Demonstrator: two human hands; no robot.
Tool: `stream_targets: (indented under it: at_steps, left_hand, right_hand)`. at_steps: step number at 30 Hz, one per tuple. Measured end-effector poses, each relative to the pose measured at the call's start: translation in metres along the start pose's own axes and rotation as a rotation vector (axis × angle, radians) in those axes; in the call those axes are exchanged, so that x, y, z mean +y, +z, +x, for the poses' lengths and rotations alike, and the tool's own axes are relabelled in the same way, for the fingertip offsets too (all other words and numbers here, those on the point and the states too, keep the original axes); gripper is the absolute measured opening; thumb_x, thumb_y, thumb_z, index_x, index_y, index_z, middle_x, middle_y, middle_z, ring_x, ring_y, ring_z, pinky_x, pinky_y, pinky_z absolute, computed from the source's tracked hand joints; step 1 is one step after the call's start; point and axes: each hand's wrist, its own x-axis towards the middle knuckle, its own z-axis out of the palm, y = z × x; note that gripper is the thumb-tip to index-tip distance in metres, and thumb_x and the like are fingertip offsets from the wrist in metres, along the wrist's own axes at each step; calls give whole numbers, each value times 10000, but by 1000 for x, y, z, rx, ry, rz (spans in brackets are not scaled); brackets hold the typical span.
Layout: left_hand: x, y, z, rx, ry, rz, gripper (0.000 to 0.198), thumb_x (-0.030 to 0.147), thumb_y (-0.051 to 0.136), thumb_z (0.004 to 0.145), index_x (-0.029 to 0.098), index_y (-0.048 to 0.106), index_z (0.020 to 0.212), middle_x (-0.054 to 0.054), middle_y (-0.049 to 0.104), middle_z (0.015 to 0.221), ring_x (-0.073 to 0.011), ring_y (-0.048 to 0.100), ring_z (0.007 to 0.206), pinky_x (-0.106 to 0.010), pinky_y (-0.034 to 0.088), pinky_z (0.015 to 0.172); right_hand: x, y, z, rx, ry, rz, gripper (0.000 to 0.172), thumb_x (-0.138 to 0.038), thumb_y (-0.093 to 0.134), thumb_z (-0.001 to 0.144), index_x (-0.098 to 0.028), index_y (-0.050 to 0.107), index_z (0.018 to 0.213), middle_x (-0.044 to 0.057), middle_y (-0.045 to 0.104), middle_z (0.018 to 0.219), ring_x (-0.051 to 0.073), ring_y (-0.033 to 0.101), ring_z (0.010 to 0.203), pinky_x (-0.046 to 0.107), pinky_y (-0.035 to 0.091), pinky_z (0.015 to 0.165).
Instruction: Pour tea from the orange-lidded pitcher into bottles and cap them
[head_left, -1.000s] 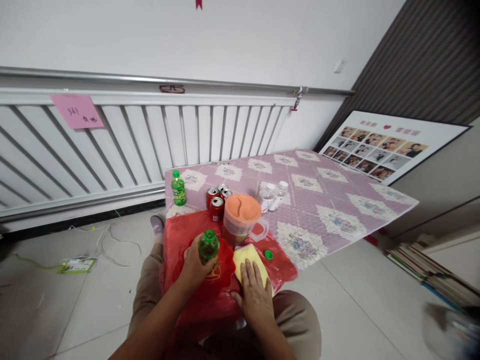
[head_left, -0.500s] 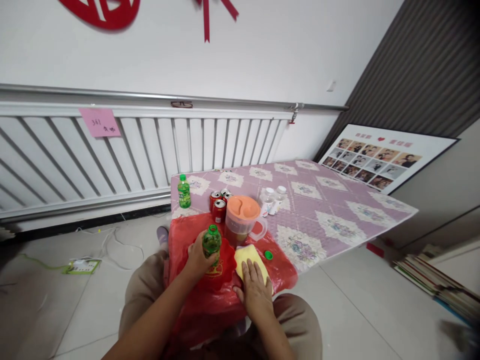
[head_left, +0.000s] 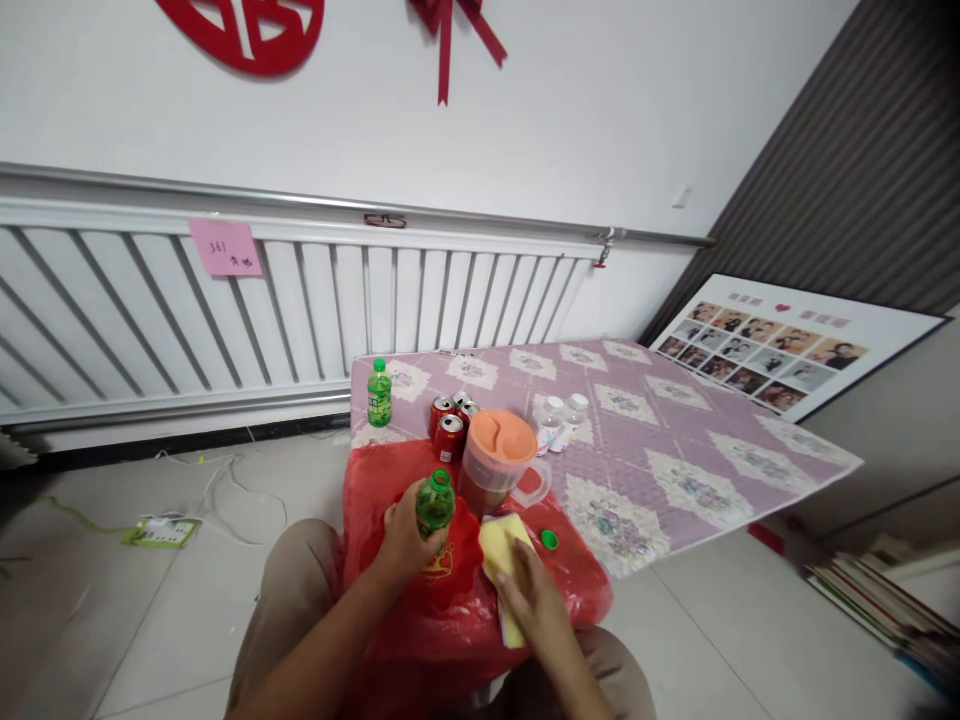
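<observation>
My left hand (head_left: 407, 535) is wrapped round an uncapped green bottle (head_left: 435, 503), upright over a red scalloped tray (head_left: 450, 590). My right hand (head_left: 534, 590) is on a folded yellow cloth (head_left: 504, 546), with its fingers curled over the right side; part of the cloth is hidden under them. Just right of the cloth, a green cap (head_left: 549, 540) lies on the red plastic sheet (head_left: 585, 585). Behind the tray stands a clear pitcher (head_left: 484, 480) with an orange lid and brown liquid inside.
Several red cans (head_left: 449, 438) stand left of the pitcher, and a capped green bottle (head_left: 379, 395) is at the table's back left. White-capped bottles (head_left: 553, 425) stand on the floral tablecloth (head_left: 645, 400). A radiator (head_left: 315, 300) runs along the wall.
My right hand has gone from lying flat on the cloth to curled fingers at its side. The view has shifted slightly, and the left hand still holds the bottle.
</observation>
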Motion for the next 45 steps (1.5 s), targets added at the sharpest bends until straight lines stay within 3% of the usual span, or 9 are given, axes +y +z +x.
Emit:
stream_targets:
  at_steps: [4, 6, 9, 11, 16, 23, 32, 37, 45]
  left_hand:
    - [-5, 4, -2, 20, 19, -3, 730, 190, 731, 701, 206, 442, 1371, -139, 617, 1364, -336, 594, 1255, -566, 426, 1071]
    - [-7, 5, -2, 22, 27, -28, 727, 187, 725, 703, 202, 442, 1373, -137, 620, 1357, -334, 595, 1250, -559, 438, 1068]
    - [-7, 7, -3, 24, 17, -85, 738, 174, 724, 698, 206, 445, 1380, -130, 622, 1351, -320, 598, 1245, -532, 452, 1078]
    - [-8, 8, -4, 24, 4, -121, 746, 164, 723, 693, 207, 446, 1385, -125, 630, 1336, -309, 603, 1237, -512, 460, 1084]
    - [-12, 12, -6, 24, 4, -146, 762, 154, 717, 686, 192, 438, 1395, -132, 615, 1355, -307, 590, 1258, -507, 465, 1093]
    - [-15, 15, -9, 26, 20, -100, 753, 167, 716, 708, 194, 436, 1407, -138, 593, 1386, -311, 579, 1276, -516, 460, 1103]
    - [-11, 12, -7, 17, 27, -39, 776, 139, 705, 690, 179, 426, 1413, -159, 603, 1368, -327, 588, 1267, -542, 461, 1096]
    - [-9, 11, -6, 12, 23, -16, 775, 150, 712, 688, 178, 428, 1409, -163, 613, 1354, -326, 601, 1242, -539, 475, 1077]
    - [-8, 10, -5, 14, 24, -31, 775, 151, 718, 699, 202, 422, 1413, -148, 599, 1376, -332, 583, 1267, -557, 452, 1097]
  right_hand:
    - [-1, -27, 31, 262, 158, 348, 615, -671, 634, 751, -216, 624, 1165, 145, 721, 1214, 328, 665, 1167, 462, 529, 1004]
    - [-9, -43, 49, 297, 209, 457, 653, -704, 645, 749, -229, 596, 1194, 129, 702, 1255, 305, 649, 1193, 429, 531, 996]
    - [-22, -60, 76, 260, 267, 530, 696, -725, 646, 760, -255, 566, 1267, 107, 675, 1301, 286, 624, 1222, 394, 540, 941]
    - [-29, -65, 93, 208, 262, 541, 675, -740, 659, 746, -254, 614, 1212, 94, 699, 1233, 282, 643, 1164, 377, 539, 890]
    - [-37, -59, 120, 19, 139, 609, 623, -806, 655, 697, -185, 690, 736, 53, 688, 758, 218, 630, 753, 341, 507, 725]
    - [-51, -43, 130, 121, 100, 678, 613, -776, 745, 613, -218, 501, 541, -53, 444, 523, 124, 391, 538, 272, 361, 534]
    - [-70, -36, 141, 281, 113, 739, 578, -683, 779, 625, -233, 434, 513, -79, 363, 495, 107, 331, 524, 261, 319, 493]
    - [-84, -56, 139, 288, 99, 749, 559, -642, 778, 646, -233, 428, 500, -74, 364, 484, 104, 324, 509, 267, 303, 473]
    - [-122, -117, 137, 303, 28, 771, 503, -542, 814, 617, -234, 431, 508, -76, 355, 501, 103, 357, 507, 268, 379, 514]
